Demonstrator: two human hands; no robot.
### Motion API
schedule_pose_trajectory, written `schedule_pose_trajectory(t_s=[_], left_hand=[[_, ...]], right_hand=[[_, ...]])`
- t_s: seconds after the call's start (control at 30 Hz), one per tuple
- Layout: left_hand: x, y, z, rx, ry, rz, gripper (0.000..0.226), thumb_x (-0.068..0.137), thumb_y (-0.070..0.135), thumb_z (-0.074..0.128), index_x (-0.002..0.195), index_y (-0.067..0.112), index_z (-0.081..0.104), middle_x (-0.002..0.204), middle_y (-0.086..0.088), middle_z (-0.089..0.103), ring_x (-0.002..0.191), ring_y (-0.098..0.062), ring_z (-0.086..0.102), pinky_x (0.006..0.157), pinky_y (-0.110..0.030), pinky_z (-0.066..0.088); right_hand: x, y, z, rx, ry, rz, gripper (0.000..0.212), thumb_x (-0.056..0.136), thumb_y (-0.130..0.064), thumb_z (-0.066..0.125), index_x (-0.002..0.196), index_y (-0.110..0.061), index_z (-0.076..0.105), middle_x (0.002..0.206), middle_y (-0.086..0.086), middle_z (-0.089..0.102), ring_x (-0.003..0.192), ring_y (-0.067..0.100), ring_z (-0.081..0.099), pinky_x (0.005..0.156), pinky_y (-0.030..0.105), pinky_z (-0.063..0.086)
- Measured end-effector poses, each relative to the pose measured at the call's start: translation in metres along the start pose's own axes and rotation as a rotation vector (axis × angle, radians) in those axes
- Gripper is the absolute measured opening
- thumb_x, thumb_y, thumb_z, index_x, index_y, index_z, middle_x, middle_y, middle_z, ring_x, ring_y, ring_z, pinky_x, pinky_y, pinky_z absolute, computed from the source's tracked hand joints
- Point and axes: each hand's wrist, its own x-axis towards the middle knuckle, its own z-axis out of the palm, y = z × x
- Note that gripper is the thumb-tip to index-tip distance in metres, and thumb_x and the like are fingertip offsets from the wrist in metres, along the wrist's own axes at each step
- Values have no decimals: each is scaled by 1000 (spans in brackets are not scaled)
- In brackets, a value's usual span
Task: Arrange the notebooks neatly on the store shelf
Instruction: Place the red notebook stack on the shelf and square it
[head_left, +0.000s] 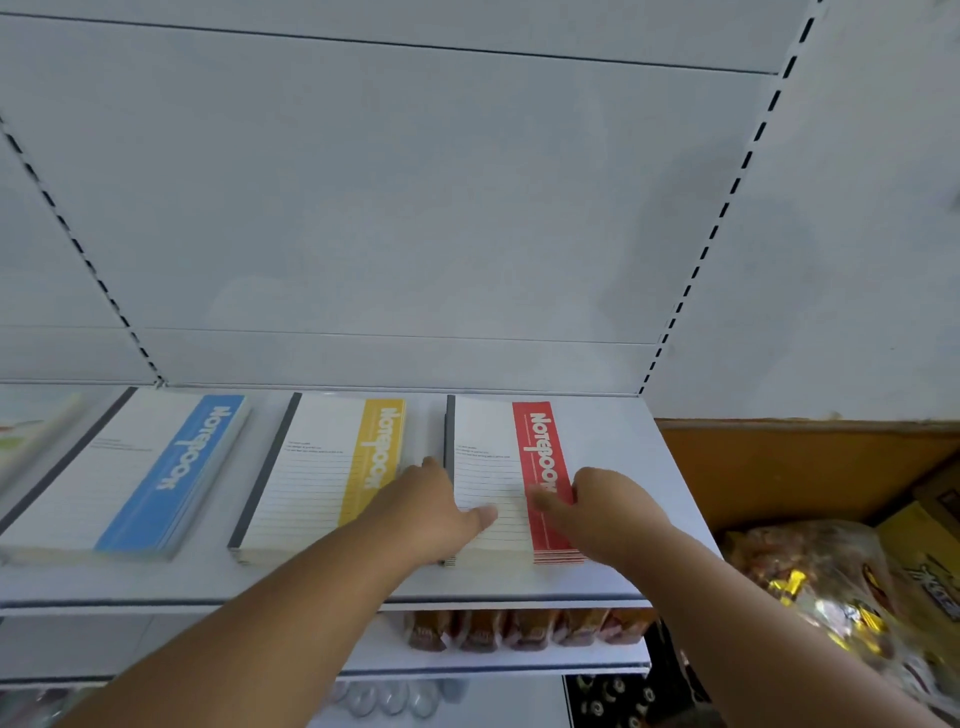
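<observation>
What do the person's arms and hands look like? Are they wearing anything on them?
Both arms are bare, with no sleeves showing. The left hand and the right hand have no gloves, and no rings, watch or bracelets show. Nails look short and plain.

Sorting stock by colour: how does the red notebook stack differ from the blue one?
The red notebook stack has a red title band, the blue notebook stack a blue one. Red sits at the shelf's right end, blue further left. Both hands grip red; blue is untouched. Both lie flat, with white covers and dark spines.
</observation>
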Motion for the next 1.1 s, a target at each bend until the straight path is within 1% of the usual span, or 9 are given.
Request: schedule_pose_trajectory(t_s=[0.07, 0.13, 0.23, 0.4, 0.5, 0.57, 0.73, 0.97, 1.1], left_hand=[[-12, -3, 1, 50, -55, 87, 109, 78, 51, 72, 156, 25, -1, 128, 3, 58, 103, -15, 62, 83, -28, 54], [-20, -4, 4, 185, -32, 178, 116, 78, 31, 74, 154, 30, -15, 118, 1, 56, 92, -13, 61, 77, -27, 55], [-24, 0, 12, 332, 80, 227, 101, 82, 13, 64, 156, 26, -3, 120, -4, 50, 96, -19, 56, 73, -26, 48], [-26, 2, 14, 339, 65, 187, 88, 80, 13, 64, 153, 23, 16, 118, -5, 50, 98, -21, 56, 78, -29, 52], [-28, 3, 14, 315, 75, 170, 77, 79, 13, 65, 146, 22, 28, 111, -4, 52, 93, -20, 58, 78, -31, 55], [-31, 4, 16, 315, 87, 163, 76, 79, 13, 66, 145, 22, 30, 109, -4, 52, 92, -19, 57, 77, -30, 54], [-29, 4, 17, 360, 81, 161, 73, 81, 10, 64, 145, 18, 31, 108, -5, 52, 91, -20, 57, 77, -31, 54], [-20, 4, 11, 388, 56, 180, 71, 80, 6, 64, 143, 12, 32, 97, -4, 52, 78, -18, 55, 59, -28, 47], [-20, 3, 9, 402, 55, 226, 54, 81, 2, 60, 131, 9, 42, 94, -5, 52, 76, -19, 53, 57, -27, 40]], right_hand=[[-13, 7, -4, -94, -78, -79, 52, 81, -80, 53, 100, -32, 50, 81, -17, 56, 74, 6, 59, 70, 22, 47], [-20, 11, -6, -201, -139, -135, 51, 79, -76, 62, 105, -34, 48, 86, -18, 55, 79, 6, 57, 76, 23, 47], [-18, 14, -5, -261, -132, -187, 43, 84, -63, 68, 107, -30, 52, 95, -12, 60, 90, 10, 61, 79, 24, 48], [-17, 17, -3, -174, -138, -226, 31, 86, -53, 70, 100, -29, 57, 93, -8, 65, 86, 12, 63, 72, 19, 47], [-16, 18, -1, -144, -133, -229, 38, 85, -53, 72, 111, -27, 63, 98, -8, 68, 88, 12, 64, 81, 24, 54], [-16, 19, 1, -154, -122, -233, 38, 85, -53, 71, 111, -27, 64, 96, -9, 67, 87, 12, 64, 82, 25, 55], [-17, 18, 0, -187, -126, -225, 26, 87, -50, 70, 92, -28, 57, 81, -11, 59, 79, 10, 59, 73, 23, 48], [-20, 6, -4, -232, -158, -134, 36, 88, -50, 70, 107, -22, 57, 80, -12, 53, 79, 12, 57, 83, 27, 52], [-29, -7, -10, -274, -172, -112, 44, 93, -43, 68, 126, -16, 57, 92, -6, 57, 84, 16, 58, 90, 29, 51]])
